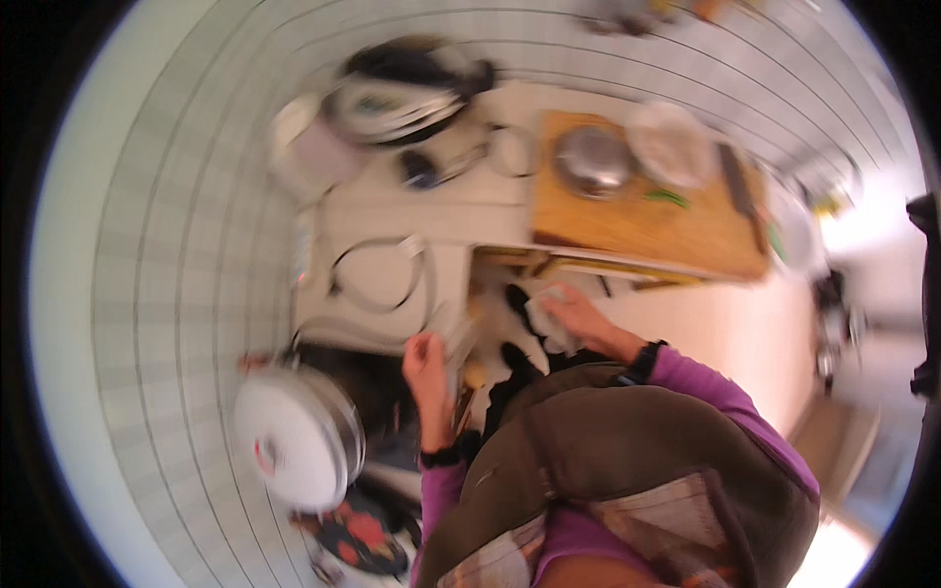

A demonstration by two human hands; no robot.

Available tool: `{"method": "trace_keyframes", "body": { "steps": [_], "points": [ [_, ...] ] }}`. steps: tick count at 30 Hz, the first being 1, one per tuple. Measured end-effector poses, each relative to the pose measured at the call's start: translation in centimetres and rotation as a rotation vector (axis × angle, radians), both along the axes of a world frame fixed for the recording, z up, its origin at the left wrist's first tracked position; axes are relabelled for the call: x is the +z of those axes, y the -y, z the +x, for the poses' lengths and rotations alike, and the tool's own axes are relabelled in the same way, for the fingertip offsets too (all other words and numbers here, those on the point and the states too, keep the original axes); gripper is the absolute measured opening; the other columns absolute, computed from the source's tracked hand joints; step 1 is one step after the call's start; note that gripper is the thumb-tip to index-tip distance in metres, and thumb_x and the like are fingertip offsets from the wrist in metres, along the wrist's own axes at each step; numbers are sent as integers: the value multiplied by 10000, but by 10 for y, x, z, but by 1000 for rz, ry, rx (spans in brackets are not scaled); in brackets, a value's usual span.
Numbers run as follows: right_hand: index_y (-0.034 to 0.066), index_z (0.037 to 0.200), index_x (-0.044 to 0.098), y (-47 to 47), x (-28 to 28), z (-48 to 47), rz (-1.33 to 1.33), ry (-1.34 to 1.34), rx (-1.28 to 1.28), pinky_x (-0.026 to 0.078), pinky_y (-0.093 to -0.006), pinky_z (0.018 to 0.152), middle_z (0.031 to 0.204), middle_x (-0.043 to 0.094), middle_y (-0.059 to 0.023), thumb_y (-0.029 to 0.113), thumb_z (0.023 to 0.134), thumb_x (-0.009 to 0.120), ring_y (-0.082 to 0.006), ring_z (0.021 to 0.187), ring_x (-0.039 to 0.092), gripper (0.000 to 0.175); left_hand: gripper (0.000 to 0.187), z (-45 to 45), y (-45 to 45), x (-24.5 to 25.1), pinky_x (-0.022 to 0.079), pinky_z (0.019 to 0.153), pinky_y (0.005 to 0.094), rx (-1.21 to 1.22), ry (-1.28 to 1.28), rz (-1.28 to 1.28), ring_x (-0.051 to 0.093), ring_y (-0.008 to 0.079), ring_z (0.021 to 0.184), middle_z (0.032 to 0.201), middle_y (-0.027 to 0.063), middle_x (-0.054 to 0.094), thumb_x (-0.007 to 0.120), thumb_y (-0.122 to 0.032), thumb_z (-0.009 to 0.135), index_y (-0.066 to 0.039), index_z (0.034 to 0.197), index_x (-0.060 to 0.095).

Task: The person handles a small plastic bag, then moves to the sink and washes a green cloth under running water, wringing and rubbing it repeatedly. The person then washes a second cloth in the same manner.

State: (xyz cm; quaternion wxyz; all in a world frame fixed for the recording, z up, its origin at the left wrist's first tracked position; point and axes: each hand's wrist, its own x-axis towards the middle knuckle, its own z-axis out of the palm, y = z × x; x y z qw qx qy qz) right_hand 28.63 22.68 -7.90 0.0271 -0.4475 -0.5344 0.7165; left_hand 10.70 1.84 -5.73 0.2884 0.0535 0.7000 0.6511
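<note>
My left hand (426, 371) is raised with its fingers curled, near the edge of the white table on the left. A pale blur lies by its fingertips, and whether the hand holds it is unclear. My right hand (584, 320) grips a crumpled whitish item (548, 323), perhaps a cloth or a bag, above the floor before my body. Beyond that hand, a wooden cutting board (654, 235) carries an upturned metal bowl (594, 162), a pale bowl (670, 143), a green vegetable piece (667, 197) and a large knife (735, 180).
A black cable (375, 305) loops on the white table (500, 213). Farther back are a stack of lids or pans (397, 103) and a white container (312, 154). A lidded pot (294, 437) stands at the left on a dark cooker (375, 389). A white bowl (794, 228) sits beyond the board.
</note>
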Motion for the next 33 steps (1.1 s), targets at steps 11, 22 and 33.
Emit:
{"method": "trace_keyframes", "body": {
  "steps": [11, 22, 33],
  "points": [
    [6, 1062, 568, -8, 26, 141, 112, -68, -547, 475, -321, 672, 847, 613, -56, 154, 913, 623, -135, 753, 549, 217, 70, 68, -66, -3, 418, 702, 242, -417, 61, 94, 493, 85, 775, 873, -6, 544, 572, -117, 986, -66, 953, 537],
    [34, 1162, 548, -143, 51, 272, 12, -405, -970, 492, -305, 745, 980, 608, -55, 225, 910, 658, -142, 879, 563, 335, 79, 197, -167, 15, 410, 703, 222, -591, 12, -47, 503, 73, 772, 850, -19, 549, 587, -110, 970, -65, 915, 554],
    [17, 1031, 623, -158, -6, 376, 150, -139, -685, 485, -274, 713, 902, 639, -39, 280, 940, 625, -114, 818, 593, 278, 22, 284, -251, 65, 434, 821, 229, -816, -92, -41, 558, 80, 879, 907, 3, 621, 602, -53, 942, -36, 945, 587]
  ]
}}
